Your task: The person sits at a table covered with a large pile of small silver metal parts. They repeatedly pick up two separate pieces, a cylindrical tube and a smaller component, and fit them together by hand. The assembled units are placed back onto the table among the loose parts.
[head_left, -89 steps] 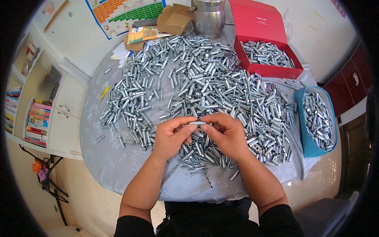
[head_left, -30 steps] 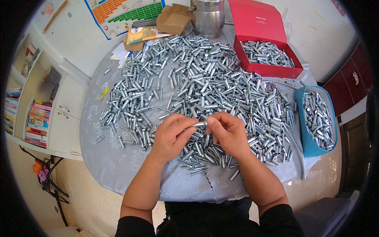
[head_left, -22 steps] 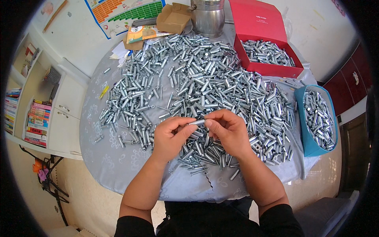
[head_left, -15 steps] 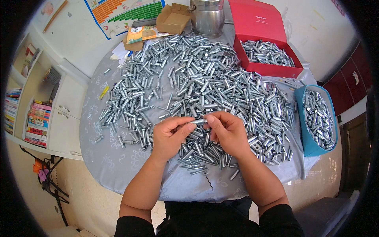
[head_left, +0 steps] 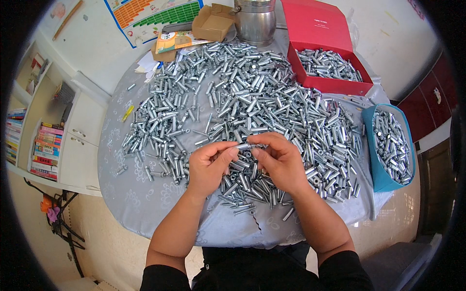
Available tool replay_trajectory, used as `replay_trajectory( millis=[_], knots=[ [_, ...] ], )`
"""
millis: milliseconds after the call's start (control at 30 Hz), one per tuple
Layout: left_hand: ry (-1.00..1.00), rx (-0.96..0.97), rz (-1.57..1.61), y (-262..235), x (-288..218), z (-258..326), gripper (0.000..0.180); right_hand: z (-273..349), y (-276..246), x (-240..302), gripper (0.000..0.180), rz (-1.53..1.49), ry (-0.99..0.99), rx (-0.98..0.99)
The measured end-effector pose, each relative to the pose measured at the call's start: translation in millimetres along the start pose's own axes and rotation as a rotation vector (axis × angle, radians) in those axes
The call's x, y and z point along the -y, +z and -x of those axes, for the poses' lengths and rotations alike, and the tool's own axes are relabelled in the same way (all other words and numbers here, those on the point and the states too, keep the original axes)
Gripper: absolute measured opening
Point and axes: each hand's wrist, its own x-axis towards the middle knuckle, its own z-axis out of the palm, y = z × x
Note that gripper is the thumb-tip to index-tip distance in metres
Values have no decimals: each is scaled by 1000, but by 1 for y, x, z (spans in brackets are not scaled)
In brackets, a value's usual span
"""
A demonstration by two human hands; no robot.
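Note:
Above the near part of the pile, a silvery expansion bolt (head_left: 242, 146) lies level between my two hands. My left hand (head_left: 208, 167) pinches its left end between thumb and forefinger. At the bolt's right end, the thumb and fingers of my right hand (head_left: 282, 162) are closed on it; the fingertips hide part of that end. Below and around both hands spreads a large heap of loose metal expansion bolts and sleeves (head_left: 262, 109), lying in all directions.
A grey patterned cloth (head_left: 141, 208) covers the round table. At the back right stands an open red box (head_left: 335, 86) of bolts; a teal bin (head_left: 388, 182) of them is at the right. A metal pot (head_left: 255, 24), brown carton (head_left: 212, 24) and yellow object (head_left: 128, 113) lie farther off.
My right hand's forefinger has shifted slightly left and up over the bolt's end, and its thumb has dropped below. My left hand has stayed nearly in place. The heap looks the same.

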Motion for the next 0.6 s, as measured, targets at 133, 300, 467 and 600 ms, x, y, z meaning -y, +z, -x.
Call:
replay_trajectory(
  millis=[133, 300, 467, 600],
  knots=[
    [12, 7, -11, -1, -2, 0, 19, 1, -2, 7, 19, -71, 231, 23],
    [13, 6, 7, 1, -1, 0, 19, 1, -1, -1, 21, -29, 77, -3],
    [24, 18, -29, 1, -2, 1, 19, -1, -3, 4, 19, -71, 215, 51],
    [3, 20, -5, 1, -3, 1, 19, 1, 1, 5, 18, -78, 129, -5]
  ],
)
